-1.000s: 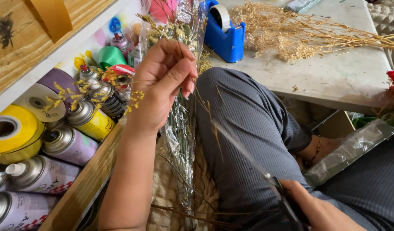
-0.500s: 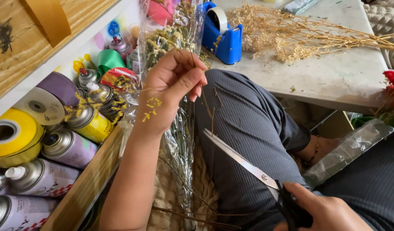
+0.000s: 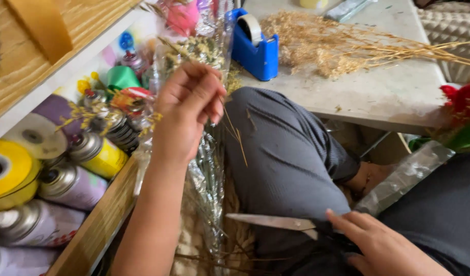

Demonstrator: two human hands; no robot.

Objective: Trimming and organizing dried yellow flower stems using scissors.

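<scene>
right hand (image 3: 383, 248): closed round scissors (image 3: 276, 222), blades shut, over lap
left hand (image 3: 186, 110): fingers pinching dried stems (image 3: 235, 134) beside cellophane-wrapped bunch (image 3: 207, 168)
left side: spray cans (image 3: 74, 181) in wooden crate
far: blue tape dispenser (image 3: 255, 48), dried grass (image 3: 342, 46) on table (image 3: 393, 94)

Packaging, all placed relative to the blue tape dispenser (image 3: 255, 48): clear crinkled cellophane flower sleeve (image 3: 207, 174) just left of it, running down. Labelled spray cans well down-left in the wooden crate (image 3: 92, 230): yellow-label can (image 3: 104, 158), lilac-label can (image 3: 81, 186), white-and-pink patterned can (image 3: 46, 227). No signs or screens.
</scene>
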